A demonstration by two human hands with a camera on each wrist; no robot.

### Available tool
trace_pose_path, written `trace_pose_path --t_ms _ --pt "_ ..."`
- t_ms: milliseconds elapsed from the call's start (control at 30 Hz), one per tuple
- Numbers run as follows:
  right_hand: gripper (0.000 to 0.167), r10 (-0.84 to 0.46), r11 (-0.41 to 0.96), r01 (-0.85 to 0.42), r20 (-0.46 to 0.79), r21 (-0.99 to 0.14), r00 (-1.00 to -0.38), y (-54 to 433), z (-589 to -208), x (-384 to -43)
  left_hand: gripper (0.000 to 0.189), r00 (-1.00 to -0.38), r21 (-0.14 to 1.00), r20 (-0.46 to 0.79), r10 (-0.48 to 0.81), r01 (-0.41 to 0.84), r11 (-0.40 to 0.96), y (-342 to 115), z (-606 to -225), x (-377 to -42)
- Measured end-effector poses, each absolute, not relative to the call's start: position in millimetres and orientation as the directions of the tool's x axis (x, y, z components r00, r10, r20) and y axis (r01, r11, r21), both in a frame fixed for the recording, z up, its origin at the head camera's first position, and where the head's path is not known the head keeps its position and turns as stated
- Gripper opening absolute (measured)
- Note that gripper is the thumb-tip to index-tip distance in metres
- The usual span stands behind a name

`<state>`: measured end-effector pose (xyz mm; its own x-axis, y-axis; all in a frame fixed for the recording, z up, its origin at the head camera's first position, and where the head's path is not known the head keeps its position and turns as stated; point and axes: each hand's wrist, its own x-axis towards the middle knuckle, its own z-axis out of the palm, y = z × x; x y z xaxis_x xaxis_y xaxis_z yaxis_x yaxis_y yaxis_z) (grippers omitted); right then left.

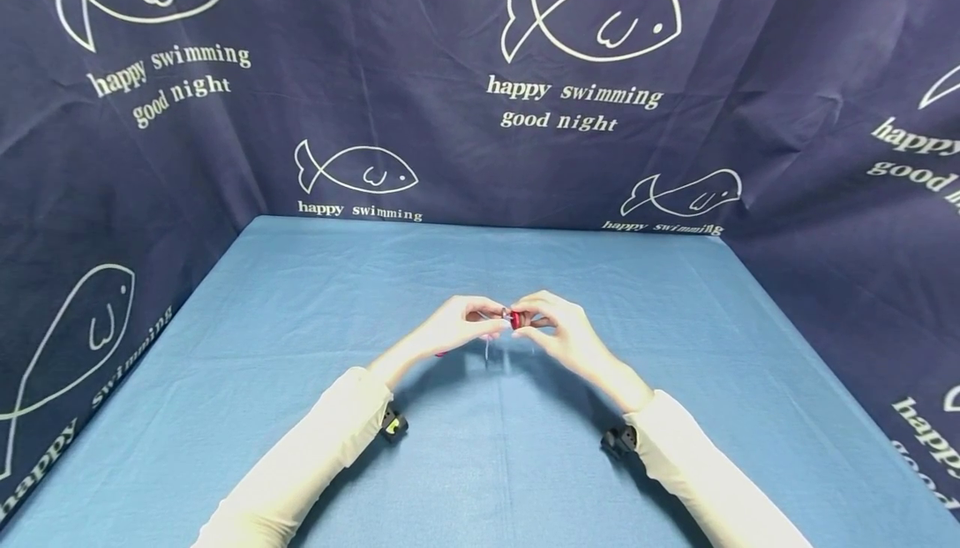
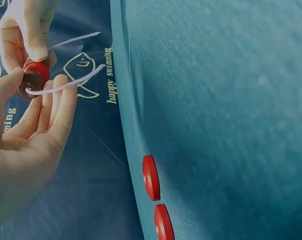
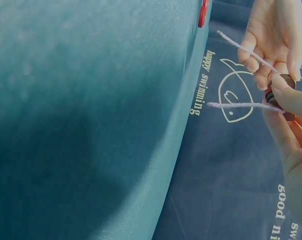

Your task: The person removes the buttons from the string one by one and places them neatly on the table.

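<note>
Above the middle of the table, my left hand (image 1: pixel 450 327) pinches a round dark brown button (image 2: pixel 31 84) between thumb and fingers. A pale lilac cord (image 2: pixel 65 86) comes out of that button's face, its free end hanging loose. Facing it, my right hand (image 1: pixel 566 331) holds a red button (image 2: pixel 39 70) and other dark buttons stacked close behind the brown one. In the right wrist view, a second cord end (image 3: pixel 241 105) sticks out from the right hand's side of the stack. Fingers hide how many buttons are stacked.
Two red buttons, one nearer (image 2: pixel 164 223) and one farther (image 2: pixel 151 178), are on the blue cloth-covered table (image 1: pixel 480 465) in the left wrist view. A dark blue curtain (image 1: pixel 465 114) with fish drawings stands around the table's back and sides.
</note>
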<state>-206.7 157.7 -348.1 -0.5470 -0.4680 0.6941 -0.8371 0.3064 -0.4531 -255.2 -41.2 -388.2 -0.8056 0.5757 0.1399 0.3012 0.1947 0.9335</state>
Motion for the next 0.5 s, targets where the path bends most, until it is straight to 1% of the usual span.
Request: trace_pose_path --t_ms 133,300,500 --pt "0.036 -0.463 0.318 -0.837 0.697 -0.446 -0.548 158.6 -347.7 -207.4 0.031 -0.807 0.938 0.139 0.574 0.293 0.185 -41.9 -386.6 -254.0" --pt "0.035 -0.462 0.340 -0.831 0.691 -0.440 -0.555 159.1 -347.5 -207.5 0.033 -0.814 0.952 0.112 0.570 0.253 0.174 -43.0 -386.5 -253.0" --pt "0.035 -0.465 0.322 -0.831 0.689 -0.453 -0.556 159.9 -347.1 -207.9 0.038 -0.814 0.950 0.098 0.572 0.248 0.189 -45.3 -387.9 -253.6"
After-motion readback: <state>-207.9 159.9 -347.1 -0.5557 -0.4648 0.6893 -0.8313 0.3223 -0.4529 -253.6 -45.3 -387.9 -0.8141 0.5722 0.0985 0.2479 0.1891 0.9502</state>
